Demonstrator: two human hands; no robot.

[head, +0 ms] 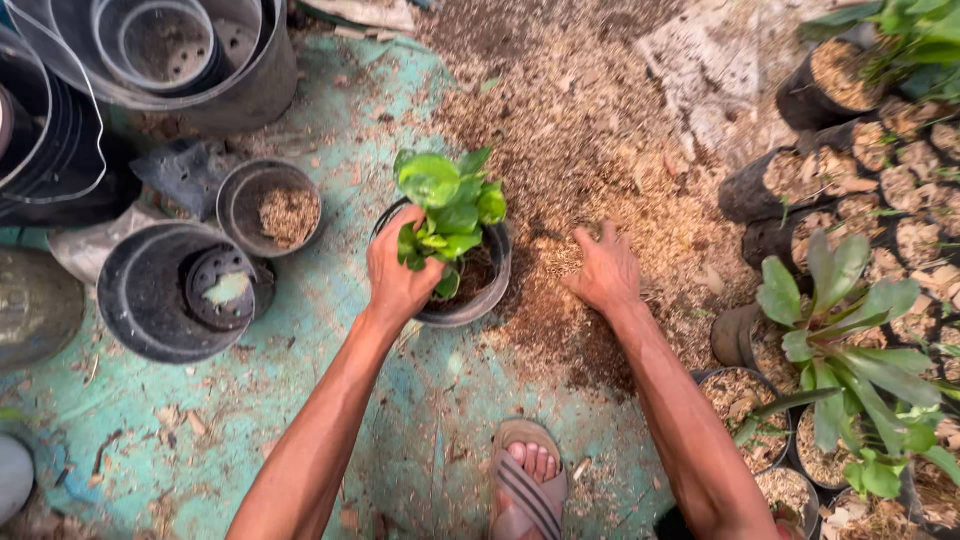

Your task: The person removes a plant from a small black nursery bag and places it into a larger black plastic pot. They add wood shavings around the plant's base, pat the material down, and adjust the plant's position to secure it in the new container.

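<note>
Careful, your left hand grips only the seedling in the black pot on the floor, your right hand lies open-palmed on the loose mulch, so tugging could snap the stem.

Left hand: fingertips hidden behind the leaves of the potted plant; its stem base unseen. Right hand: palm and fingertips pressed out of sight in the loose potting mix. Stacked black pots cut off at left edge; sandalled foot cut off below.

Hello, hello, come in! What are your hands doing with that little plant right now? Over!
Left hand holding the small green plant in the black pot. Right hand spread flat on the loose husk pile. Nothing between them.
</note>
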